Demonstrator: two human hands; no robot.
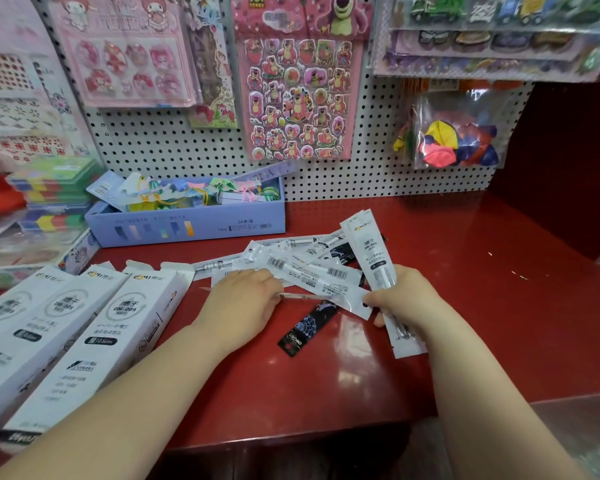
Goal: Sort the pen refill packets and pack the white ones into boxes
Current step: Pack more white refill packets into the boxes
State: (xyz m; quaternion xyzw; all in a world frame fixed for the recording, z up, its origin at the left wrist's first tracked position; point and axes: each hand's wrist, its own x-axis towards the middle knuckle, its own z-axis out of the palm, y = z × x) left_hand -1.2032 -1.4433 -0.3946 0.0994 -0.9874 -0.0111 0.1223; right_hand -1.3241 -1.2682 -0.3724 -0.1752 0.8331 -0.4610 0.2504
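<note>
Right hand point(400, 299) is clamped round a stack of white packets point(374, 251) pointing near-to-far. The loose pile point(309, 268) lies mostly left-right on the counter point(482, 306), right under the left hand point(243, 299) fingertips; can't tell if it's pinching anything. White boxes point(118, 323) sit on the left.

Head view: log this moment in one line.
phase: sorting | right hand: grips white packets | left hand: on loose pile | black packet: on table | boxes: at left

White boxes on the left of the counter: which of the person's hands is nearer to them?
Left. The left hand rests on the loose packets just right of the white boxes; the right hand is farther right, gripping a bundle of white packets.
</note>
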